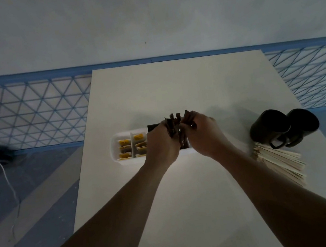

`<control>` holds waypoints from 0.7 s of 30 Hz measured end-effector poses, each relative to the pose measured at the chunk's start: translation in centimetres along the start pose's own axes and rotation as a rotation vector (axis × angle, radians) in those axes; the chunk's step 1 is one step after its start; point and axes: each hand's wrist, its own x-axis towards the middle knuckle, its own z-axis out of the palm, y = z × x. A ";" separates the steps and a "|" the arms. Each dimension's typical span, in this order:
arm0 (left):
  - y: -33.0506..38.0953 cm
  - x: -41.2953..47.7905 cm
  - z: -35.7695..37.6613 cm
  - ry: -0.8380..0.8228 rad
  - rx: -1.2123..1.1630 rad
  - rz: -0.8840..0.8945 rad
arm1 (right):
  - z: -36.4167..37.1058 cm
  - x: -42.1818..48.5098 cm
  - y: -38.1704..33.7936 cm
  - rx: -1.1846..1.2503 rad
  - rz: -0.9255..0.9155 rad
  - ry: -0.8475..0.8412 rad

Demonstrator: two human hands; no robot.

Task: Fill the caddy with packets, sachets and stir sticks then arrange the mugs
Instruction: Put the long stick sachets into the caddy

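A white caddy (117, 149) sits mid-table with yellow-and-white packets (125, 149) standing in its two left compartments. Over its right part, my left hand (161, 142) and my right hand (200, 133) together grip a bunch of brown sachets (175, 121) whose tops fan out above my fingers. More brown sachets show low between my hands inside the caddy. A pile of pale wooden stir sticks (280, 164) lies at the right. Two dark mugs (268, 126) (302, 123) stand side by side behind the sticks, handles toward me.
The white table (173, 88) stands against a grey wall, with a blue-patterned floor on both sides. A white cable (8, 182) trails over the floor at the left. The table's right edge runs close to the mugs and sticks.
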 end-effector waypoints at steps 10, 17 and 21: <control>-1.8 0.2 1.3 0.098 -0.012 -0.027 | 1.0 1.0 1.6 -0.115 0.022 -0.131; -2.0 1.0 1.0 0.184 0.007 0.054 | 1.2 1.2 1.8 -0.098 -0.052 -0.057; -1.7 1.0 0.8 0.164 0.005 0.082 | 1.5 1.2 2.0 -0.161 -0.076 -0.032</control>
